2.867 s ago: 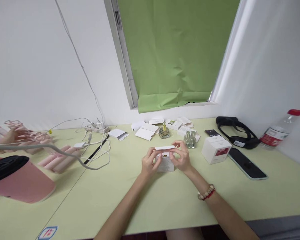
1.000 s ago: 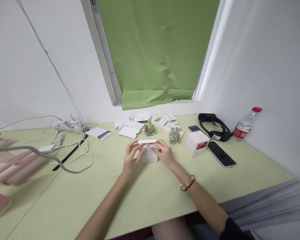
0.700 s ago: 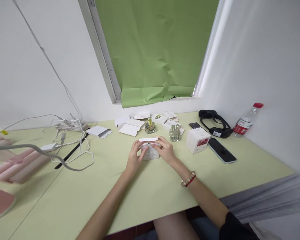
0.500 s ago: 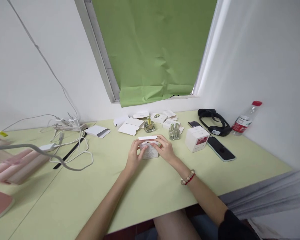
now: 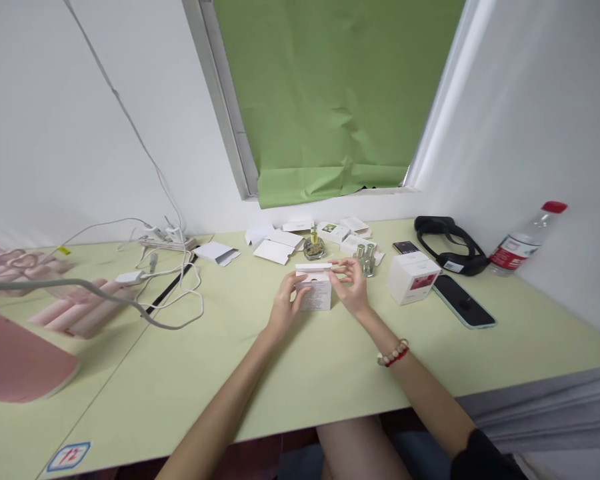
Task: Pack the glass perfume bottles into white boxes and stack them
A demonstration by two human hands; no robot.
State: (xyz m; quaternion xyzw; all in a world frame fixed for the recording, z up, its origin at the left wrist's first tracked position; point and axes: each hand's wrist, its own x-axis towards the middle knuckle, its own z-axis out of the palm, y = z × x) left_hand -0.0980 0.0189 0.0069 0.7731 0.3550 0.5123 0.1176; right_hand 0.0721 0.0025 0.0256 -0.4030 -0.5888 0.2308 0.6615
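A small white cardboard box (image 5: pixel 317 298) with fine print on its front stands upright on the table in front of me, its top flap (image 5: pixel 313 267) raised. My left hand (image 5: pixel 287 299) grips the box's left side, thumb on the front panel. At the upper right corner, my right hand (image 5: pixel 351 285) has thumb and forefinger at the edge of the box and flap, the other fingers curled loosely. Just behind the right hand are small glass bottles (image 5: pixel 366 259), partly hidden by its fingers. A round glass perfume bottle (image 5: pixel 314 248) stands behind the box.
Flattened and opened white cartons (image 5: pixel 275 252) lie along the back. To the right are a closed white box (image 5: pixel 411 279), a phone (image 5: pixel 464 302), a black headset (image 5: pixel 450 247) and a water bottle (image 5: pixel 523 243). Cables (image 5: pixel 180 293) and pink cushioned objects (image 5: pixel 83 307) occupy the left.
The view has turned left, so things sit further right. My right hand has slid from the box's front and top to its right corner, its fingers more spread. The left hand keeps its grip.
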